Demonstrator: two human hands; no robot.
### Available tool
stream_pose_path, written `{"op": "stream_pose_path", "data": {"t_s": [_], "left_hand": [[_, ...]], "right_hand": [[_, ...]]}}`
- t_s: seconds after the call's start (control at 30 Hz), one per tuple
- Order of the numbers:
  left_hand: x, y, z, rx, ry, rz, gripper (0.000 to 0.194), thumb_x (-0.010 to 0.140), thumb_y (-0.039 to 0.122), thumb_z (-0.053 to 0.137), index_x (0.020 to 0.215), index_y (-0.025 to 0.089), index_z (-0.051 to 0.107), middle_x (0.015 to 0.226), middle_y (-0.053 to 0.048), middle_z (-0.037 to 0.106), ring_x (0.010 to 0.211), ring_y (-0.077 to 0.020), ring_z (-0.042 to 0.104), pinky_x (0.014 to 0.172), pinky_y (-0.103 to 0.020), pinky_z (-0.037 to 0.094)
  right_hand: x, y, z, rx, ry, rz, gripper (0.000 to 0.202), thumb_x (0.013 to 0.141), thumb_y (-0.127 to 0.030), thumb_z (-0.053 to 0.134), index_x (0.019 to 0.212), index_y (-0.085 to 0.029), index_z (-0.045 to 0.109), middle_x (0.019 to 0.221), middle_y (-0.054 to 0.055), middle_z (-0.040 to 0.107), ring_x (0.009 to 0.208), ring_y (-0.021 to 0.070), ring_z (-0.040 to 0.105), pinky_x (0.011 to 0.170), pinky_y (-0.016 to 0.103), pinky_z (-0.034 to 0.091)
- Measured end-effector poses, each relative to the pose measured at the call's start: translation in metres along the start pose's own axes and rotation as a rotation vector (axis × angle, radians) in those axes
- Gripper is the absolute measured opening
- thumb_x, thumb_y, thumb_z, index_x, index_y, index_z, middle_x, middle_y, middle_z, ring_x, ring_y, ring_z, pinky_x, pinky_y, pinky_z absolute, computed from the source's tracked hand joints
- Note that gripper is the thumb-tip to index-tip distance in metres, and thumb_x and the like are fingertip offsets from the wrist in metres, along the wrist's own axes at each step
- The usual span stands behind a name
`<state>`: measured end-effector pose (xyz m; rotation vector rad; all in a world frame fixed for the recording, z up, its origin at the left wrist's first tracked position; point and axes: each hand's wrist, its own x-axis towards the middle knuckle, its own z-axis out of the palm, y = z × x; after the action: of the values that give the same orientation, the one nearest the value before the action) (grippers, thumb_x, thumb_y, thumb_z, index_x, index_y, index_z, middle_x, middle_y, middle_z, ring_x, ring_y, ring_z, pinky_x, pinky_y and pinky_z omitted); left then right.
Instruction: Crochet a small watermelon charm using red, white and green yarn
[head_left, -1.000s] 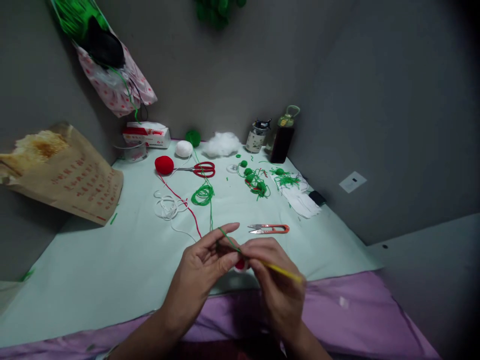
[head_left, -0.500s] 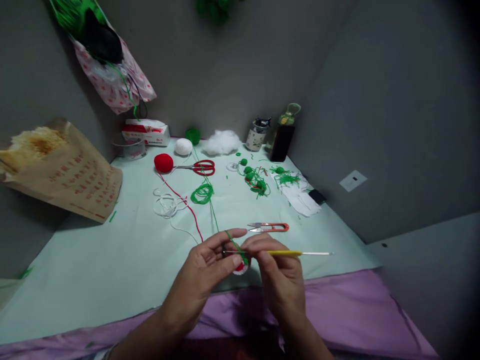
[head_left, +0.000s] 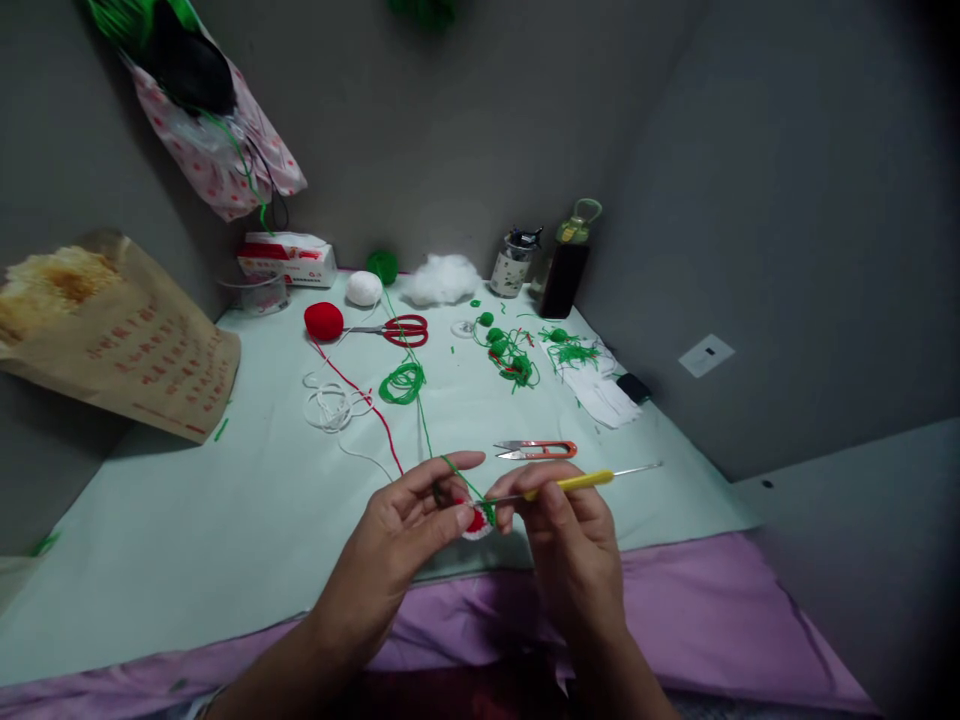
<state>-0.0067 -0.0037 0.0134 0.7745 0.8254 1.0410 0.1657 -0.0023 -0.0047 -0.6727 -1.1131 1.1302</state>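
Note:
Between thumb and fingers, my left hand (head_left: 416,520) pinches a small round crochet piece (head_left: 478,520), red inside with a white and green edge. Green yarn (head_left: 424,425) runs over its raised index finger from a loose green coil (head_left: 403,383). My right hand (head_left: 566,520) grips a crochet hook with a yellow handle (head_left: 592,480); one metal end points at the piece's green edge, the other sticks out to the right. Orange thread snips (head_left: 536,450) lie just beyond my right hand.
Red-handled scissors (head_left: 405,330), a red yarn ball (head_left: 323,322), a white ball (head_left: 364,289) and stuffing (head_left: 442,280) lie farther back. A paper bag (head_left: 165,370) stands left; a bottle (head_left: 566,270) and jar (head_left: 512,268) stand at the back right. Green scraps (head_left: 514,360) lie right of centre.
My right hand has shifted slightly right, and the hook has tilted, its outer end now higher. More of the piece's red centre shows. The whole view has moved a little.

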Motion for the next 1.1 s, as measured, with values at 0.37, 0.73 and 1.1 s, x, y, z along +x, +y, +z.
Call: {"op": "stream_pose_path", "data": {"t_s": [0.37, 0.73, 1.1], "left_hand": [[-0.003, 0.004, -0.001, 0.116, 0.024, 0.048, 0.03, 0.085, 0.03, 0.083, 0.114, 0.027, 0.081, 0.083, 0.002, 0.064, 0.081, -0.0136, 0.061, 0.081, -0.026, 0.048], [-0.001, 0.002, 0.007, 0.145, 0.087, 0.106, 0.041, 0.079, 0.034, 0.087, 0.118, 0.026, 0.075, 0.08, 0.004, 0.062, 0.08, -0.0146, 0.062, 0.08, -0.026, 0.05], [0.005, 0.005, 0.017, 0.293, -0.045, 0.048, 0.053, 0.103, 0.063, 0.043, 0.124, 0.028, 0.076, 0.068, 0.002, 0.054, 0.068, -0.018, 0.051, 0.077, -0.032, 0.042]], "right_hand": [[-0.013, -0.015, -0.01, -0.381, -0.187, -0.253, 0.027, 0.106, -0.014, 0.05, 0.119, -0.025, 0.071, 0.105, 0.005, 0.077, 0.09, 0.0176, 0.072, 0.081, 0.034, 0.06], [-0.014, -0.01, -0.007, -0.851, -0.26, -0.608, 0.037, 0.101, -0.009, 0.058, 0.134, -0.022, 0.066, 0.114, 0.013, 0.076, 0.101, 0.0222, 0.072, 0.078, 0.034, 0.062], [-0.005, -0.008, -0.008, -0.449, -0.205, -0.403, 0.024, 0.106, -0.022, 0.055, 0.119, -0.029, 0.074, 0.109, 0.005, 0.079, 0.098, 0.021, 0.071, 0.086, 0.039, 0.058]]}}
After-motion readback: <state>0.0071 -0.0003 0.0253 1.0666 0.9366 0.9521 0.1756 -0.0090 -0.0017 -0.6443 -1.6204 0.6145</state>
